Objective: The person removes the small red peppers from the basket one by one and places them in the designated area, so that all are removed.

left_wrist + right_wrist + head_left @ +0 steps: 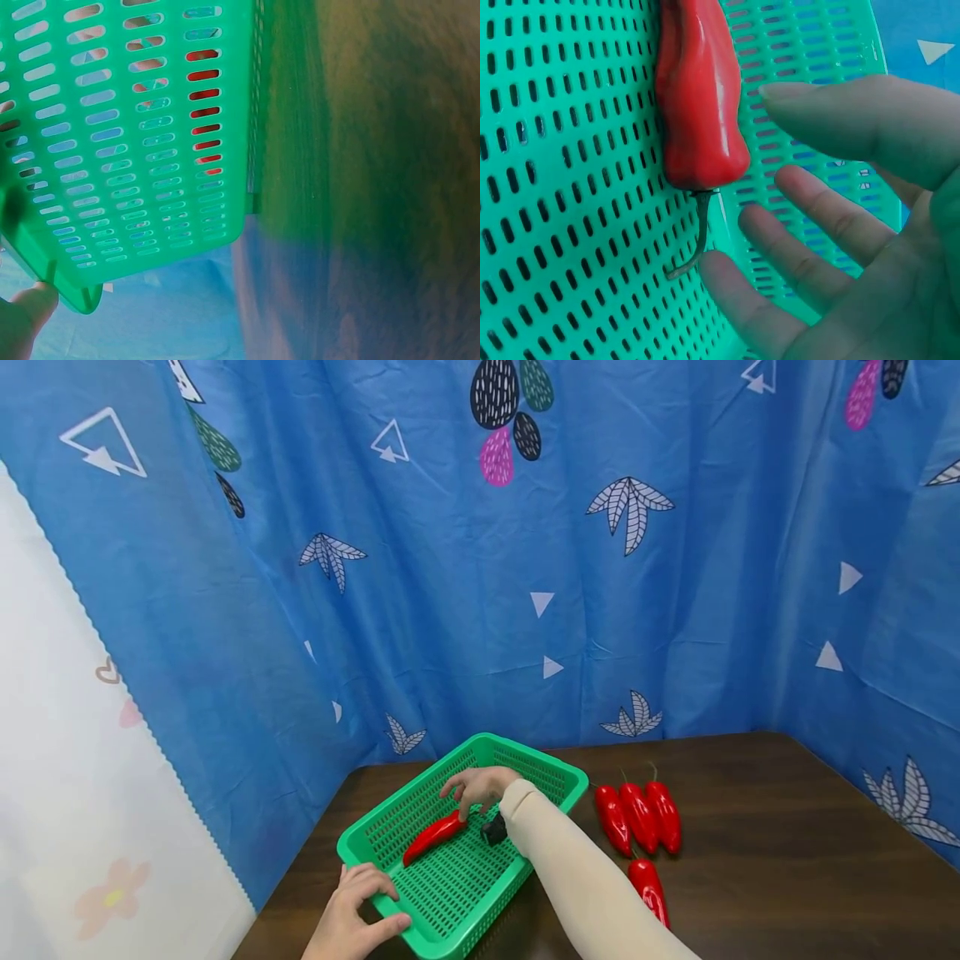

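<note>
A green plastic basket [450,889] with slotted walls stands on the table, one red chili pepper [433,838] lying inside it along the left wall. My left hand [356,906] grips the basket's near left corner, thumb and fingers over the rim. Inside the basket, my right hand [483,787] hovers by the stem end of the pepper, fingers spread. The right wrist view shows the pepper [701,97] with its thin stem beside the fingertips [718,270], and nothing held. Through the slots in the left wrist view, bits of red show.
Several red chili peppers [639,817] lie on the dark wooden table [757,843] right of the basket, one [648,889] nearer, beside my right forearm. A blue patterned curtain [465,635] hangs behind the table, and a white cloth [90,735] on the left.
</note>
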Demonstrator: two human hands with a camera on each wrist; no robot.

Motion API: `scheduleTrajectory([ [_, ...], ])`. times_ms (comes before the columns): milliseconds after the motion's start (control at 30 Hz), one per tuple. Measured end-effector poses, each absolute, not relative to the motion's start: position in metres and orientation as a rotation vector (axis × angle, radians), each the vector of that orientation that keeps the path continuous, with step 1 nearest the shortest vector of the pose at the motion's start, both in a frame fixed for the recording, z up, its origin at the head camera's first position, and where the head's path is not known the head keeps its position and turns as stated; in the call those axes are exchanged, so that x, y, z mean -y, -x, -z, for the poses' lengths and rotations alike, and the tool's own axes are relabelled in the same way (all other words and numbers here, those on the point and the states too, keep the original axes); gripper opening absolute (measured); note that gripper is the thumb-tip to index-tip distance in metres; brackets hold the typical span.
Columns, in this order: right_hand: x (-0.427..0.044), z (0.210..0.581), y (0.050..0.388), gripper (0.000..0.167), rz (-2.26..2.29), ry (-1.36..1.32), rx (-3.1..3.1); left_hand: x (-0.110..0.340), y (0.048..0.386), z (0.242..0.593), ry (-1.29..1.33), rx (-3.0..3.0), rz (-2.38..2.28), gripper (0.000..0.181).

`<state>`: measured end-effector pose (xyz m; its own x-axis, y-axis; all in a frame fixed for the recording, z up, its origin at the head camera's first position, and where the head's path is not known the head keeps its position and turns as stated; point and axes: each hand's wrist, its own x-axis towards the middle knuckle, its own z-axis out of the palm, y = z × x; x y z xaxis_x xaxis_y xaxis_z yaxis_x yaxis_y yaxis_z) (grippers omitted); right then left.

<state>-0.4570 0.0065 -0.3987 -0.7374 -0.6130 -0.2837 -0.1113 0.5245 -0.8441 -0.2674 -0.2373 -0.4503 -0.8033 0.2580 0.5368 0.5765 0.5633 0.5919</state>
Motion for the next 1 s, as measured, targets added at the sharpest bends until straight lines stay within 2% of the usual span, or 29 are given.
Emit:
scheduleTrajectory([
  [233,-0.007,0.411,0.453,0.056,1.186,0.561,-2.21,0.235,0.268,0.455,0.695,2.428,0.996,0.026],
  [400,-0.005,0.418,0.454,0.053,1.126,0.578,-2.251,0.236,0.268,0.456,0.702,2.406,0.946,0.032],
  [1000,-0.002,0.405,0.44,0.04,1.032,0.592,-2.3,0.239,0.268,0.451,0.659,2.424,1.016,0.028],
])
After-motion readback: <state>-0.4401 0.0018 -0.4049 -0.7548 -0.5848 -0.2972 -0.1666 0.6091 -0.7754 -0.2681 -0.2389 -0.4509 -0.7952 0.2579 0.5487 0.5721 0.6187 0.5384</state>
